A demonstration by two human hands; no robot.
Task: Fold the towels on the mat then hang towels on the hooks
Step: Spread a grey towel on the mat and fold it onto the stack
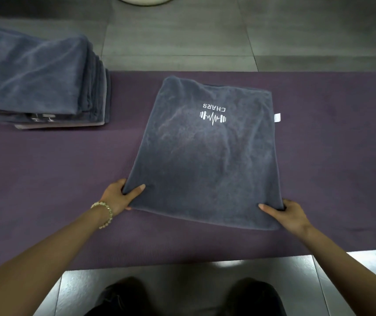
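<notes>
A grey towel is seen in the centre of the frame, laid flat on a purple mat which runs across the whole width of the picture. A white logo is printed on the upper part of the towel (the word CHARS, upside down from this view, with a dumbbell and a pulse line). A small white label sticks out from the towel's right edge.

The lower left corner of the towel is pinched by the left hand: the thumb is laid on top of the cloth and the fingers are curled round the edge, partly hidden beneath it. A bracelet of pale beads is worn on this wrist. The lower right corner is gripped in the same way by the right hand, with the thumb on top and the fingers wrapped round the corner. Both corners are slightly lifted from the mat.

In the upper left of the frame a pile of folded towels of the same grey colour is placed, partly on the mat and well apart from the flat towel. A grey tiled floor is visible above and below the mat. At the top edge, part of a white round object is shown; what it is cannot be told. At the bottom centre two dark shapes, probably the person's shoes or knees, are seen.
</notes>
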